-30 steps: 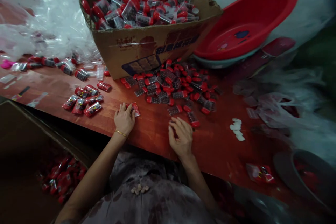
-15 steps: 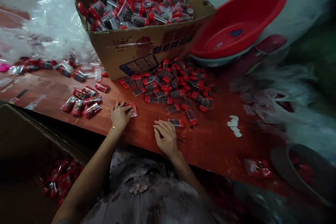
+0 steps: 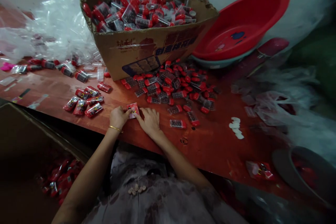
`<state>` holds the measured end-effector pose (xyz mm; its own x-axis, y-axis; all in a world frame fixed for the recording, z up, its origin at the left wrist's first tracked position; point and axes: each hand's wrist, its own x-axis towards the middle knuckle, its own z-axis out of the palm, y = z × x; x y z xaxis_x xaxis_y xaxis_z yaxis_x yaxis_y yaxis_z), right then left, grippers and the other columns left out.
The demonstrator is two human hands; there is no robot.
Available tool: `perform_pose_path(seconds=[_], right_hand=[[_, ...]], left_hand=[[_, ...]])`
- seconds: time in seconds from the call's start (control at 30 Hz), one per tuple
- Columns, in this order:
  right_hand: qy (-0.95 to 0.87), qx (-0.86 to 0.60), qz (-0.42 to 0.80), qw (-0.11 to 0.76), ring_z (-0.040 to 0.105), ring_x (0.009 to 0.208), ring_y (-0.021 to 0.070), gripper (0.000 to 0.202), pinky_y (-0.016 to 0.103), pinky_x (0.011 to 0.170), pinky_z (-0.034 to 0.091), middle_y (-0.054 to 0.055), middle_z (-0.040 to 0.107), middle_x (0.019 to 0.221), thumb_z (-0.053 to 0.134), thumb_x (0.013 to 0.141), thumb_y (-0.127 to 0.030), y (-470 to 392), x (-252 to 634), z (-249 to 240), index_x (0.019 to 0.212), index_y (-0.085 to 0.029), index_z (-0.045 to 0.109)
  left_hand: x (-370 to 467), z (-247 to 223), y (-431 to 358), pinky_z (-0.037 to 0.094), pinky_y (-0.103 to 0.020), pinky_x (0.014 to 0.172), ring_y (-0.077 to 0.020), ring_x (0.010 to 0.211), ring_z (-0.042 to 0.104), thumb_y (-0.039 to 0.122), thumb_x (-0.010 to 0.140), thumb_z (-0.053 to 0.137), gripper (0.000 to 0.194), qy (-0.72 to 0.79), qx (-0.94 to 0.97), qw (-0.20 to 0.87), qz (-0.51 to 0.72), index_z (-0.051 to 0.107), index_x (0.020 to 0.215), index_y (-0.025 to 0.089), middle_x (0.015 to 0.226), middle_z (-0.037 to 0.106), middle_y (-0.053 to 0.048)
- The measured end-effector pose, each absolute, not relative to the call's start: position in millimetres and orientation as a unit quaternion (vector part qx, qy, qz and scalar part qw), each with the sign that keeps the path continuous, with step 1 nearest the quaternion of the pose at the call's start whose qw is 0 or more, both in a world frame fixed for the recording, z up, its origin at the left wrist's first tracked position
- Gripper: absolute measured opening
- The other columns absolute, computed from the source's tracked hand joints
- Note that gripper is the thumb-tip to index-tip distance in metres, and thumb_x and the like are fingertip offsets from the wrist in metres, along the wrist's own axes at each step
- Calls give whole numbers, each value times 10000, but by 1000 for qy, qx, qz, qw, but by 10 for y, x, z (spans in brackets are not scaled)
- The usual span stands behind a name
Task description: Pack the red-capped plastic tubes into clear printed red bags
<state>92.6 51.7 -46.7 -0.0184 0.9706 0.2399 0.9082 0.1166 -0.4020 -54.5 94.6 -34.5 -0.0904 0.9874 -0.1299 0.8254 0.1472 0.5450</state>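
Note:
A small red printed packet (image 3: 133,109) lies on the red-brown table between my hands. My left hand (image 3: 118,117), with a gold bangle at the wrist, pinches the packet's left edge. My right hand (image 3: 149,120) has its thumb on the packet's lower right part, its other fingers stretched out on the table beside it. To the right of my right hand lies a single red-capped clear tube (image 3: 177,123) with dark contents. Several wrapped red packets (image 3: 80,106) sit in a group to the left of my left hand.
Behind stands a cardboard box (image 3: 112,54) full of red-capped tubes, with a loose pile (image 3: 168,84) before it. A red basin (image 3: 236,31) leans at the back right. Plastic bags (image 3: 60,24) lie back left; a grey container (image 3: 291,168) stands front right.
My right hand has moved left, from beside the single tube to the red packet, and its thumb now touches it. My left hand stays at the packet. The view has shifted slightly.

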Motion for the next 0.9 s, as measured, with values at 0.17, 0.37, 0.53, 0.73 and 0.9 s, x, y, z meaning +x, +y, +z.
perform_pose_path(seconds=[0.17, 0.37, 0.53, 0.73, 0.9], right_hand=[[-698, -679, 105, 200, 588, 855, 232, 360, 342, 722, 332, 83, 699, 914, 480, 869, -511, 722, 920, -467, 952, -218, 673], [-731, -638, 122, 209, 606, 875, 180, 260, 307, 765, 344, 53, 700, 919, 468, 920, -350, 798, 989, -476, 1014, -227, 676], [-705, -636, 117, 290, 596, 984, 175, 276, 298, 795, 391, 47, 655, 1096, 456, 918, -314, 804, 1003, -528, 1115, -246, 638], [-678, -624, 145, 362, 645, 781, 165, 324, 253, 678, 432, 45, 716, 875, 387, 934, -336, 825, 1121, -638, 935, -210, 685], [-680, -643, 134, 326, 610, 609, 168, 400, 251, 598, 376, 47, 669, 636, 405, 926, -385, 847, 1097, -604, 684, -189, 657]], left_hand=[[-427, -362, 804, 410, -278, 596, -227, 693, 653, 428, 836, 440, 348, 718, 639, 240, 135, 684, 752, 194, 618, 686, -86], [-418, -308, 798, 402, -274, 571, -233, 688, 655, 488, 803, 467, 361, 712, 635, 273, 124, 669, 741, 195, 619, 690, -85], [-437, -320, 775, 405, -272, 586, -234, 735, 656, 514, 760, 534, 361, 721, 623, 272, 139, 666, 789, 180, 712, 703, -92], [-412, -276, 621, 417, -290, 639, -223, 740, 642, 529, 810, 473, 423, 721, 606, 190, 277, 621, 986, 174, 774, 682, -68], [-363, -241, 760, 426, -307, 748, -236, 896, 606, 524, 802, 500, 443, 657, 680, 146, 291, 634, 1034, 172, 961, 661, -106]])
